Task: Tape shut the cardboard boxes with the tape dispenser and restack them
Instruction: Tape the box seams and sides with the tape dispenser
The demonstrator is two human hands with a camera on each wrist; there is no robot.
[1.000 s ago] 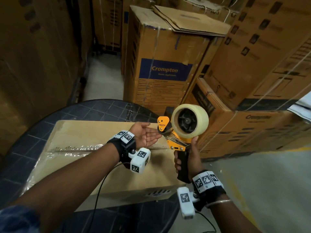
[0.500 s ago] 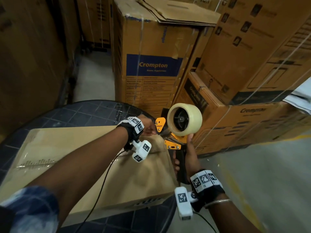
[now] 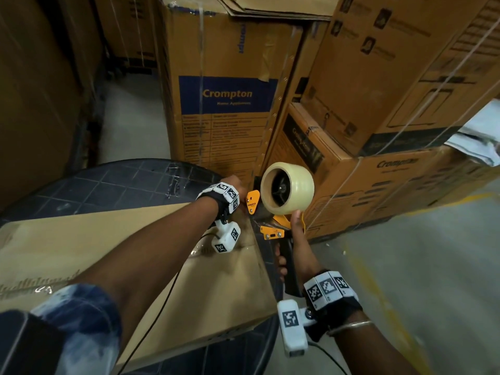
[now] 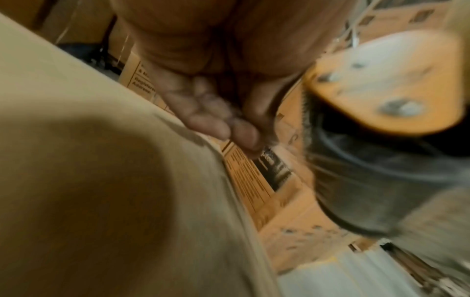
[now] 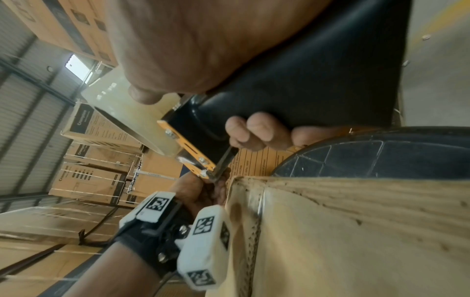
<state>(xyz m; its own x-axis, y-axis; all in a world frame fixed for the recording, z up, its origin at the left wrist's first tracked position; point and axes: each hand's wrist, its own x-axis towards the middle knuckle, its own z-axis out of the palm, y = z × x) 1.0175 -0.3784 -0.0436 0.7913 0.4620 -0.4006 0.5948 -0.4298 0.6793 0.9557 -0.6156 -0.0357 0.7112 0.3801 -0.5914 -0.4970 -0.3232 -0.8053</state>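
Note:
A flat cardboard box [image 3: 108, 253] lies on a round dark tiled table [image 3: 108, 182], with clear tape along its left part. My right hand [image 3: 295, 253] grips the black handle [image 5: 318, 80] of the orange tape dispenser [image 3: 273, 231], held upright just off the box's right end, thumb on the tape roll [image 3: 295, 190]. My left hand [image 3: 235, 184] reaches over the box's far right corner to the dispenser's front. In the blurred left wrist view its fingers [image 4: 216, 124] and thumb come together in a pinch beside the orange plate [image 4: 381, 90]; the clear tape end itself barely shows.
Tall Crompton cartons [image 3: 227, 104] stand right behind the table, with more stacked at the right [image 3: 378, 63]. Bare concrete floor [image 3: 405, 280] lies to the right, and a narrow aisle [image 3: 130, 117] runs at the back left. Loose papers [image 3: 476, 139] rest on a carton.
My left hand has turned over from palm up and closed in on the dispenser's front at the box's far right corner. The right hand keeps the dispenser in much the same place.

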